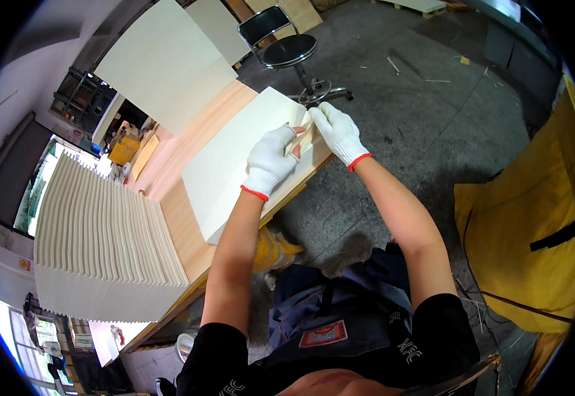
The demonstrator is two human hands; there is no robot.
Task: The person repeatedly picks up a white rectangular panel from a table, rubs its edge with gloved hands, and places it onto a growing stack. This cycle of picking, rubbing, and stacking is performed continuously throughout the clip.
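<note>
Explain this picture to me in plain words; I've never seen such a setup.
There's no robot here. A wide fisheye camera on a person's head looks down, so straight edges bend and the forearms come in from below. The person's left hand and right hand wear white gloves with red cuffs. On the wooden bench lies a white panel, with both hands at its right side, towards the far end. Exactly what the fingers grip is hard to tell. Left of it is a close-packed row of pale sheets.
</note>
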